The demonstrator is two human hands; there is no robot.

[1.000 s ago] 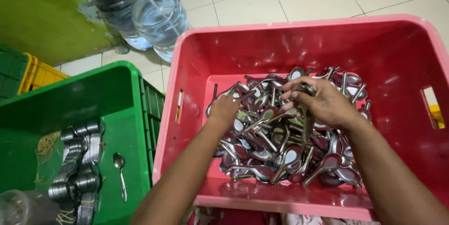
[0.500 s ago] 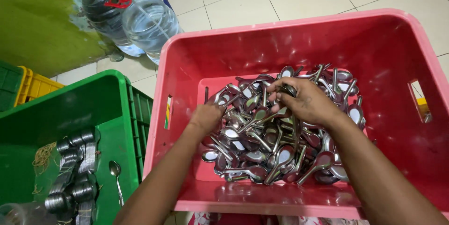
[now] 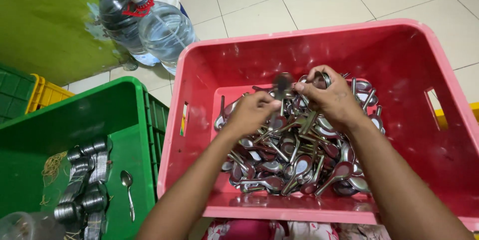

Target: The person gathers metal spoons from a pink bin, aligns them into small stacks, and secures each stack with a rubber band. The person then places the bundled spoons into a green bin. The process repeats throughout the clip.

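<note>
Reaching into the pink crate (image 3: 199,70), both hands work over a heap of metal spoons (image 3: 294,160) filling its near middle; a loose pinch could let one slip back — the heap is tangled; the left hand (image 3: 252,113) is curled narrow on a blurred spoon (image 3: 283,84); the right hand (image 3: 332,98) pinches spoons too.

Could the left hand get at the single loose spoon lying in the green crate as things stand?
Probably yes. The left hand is over the red crate holding a spoon; the loose spoon lies uncovered in the open-topped green crate alongside.
</note>
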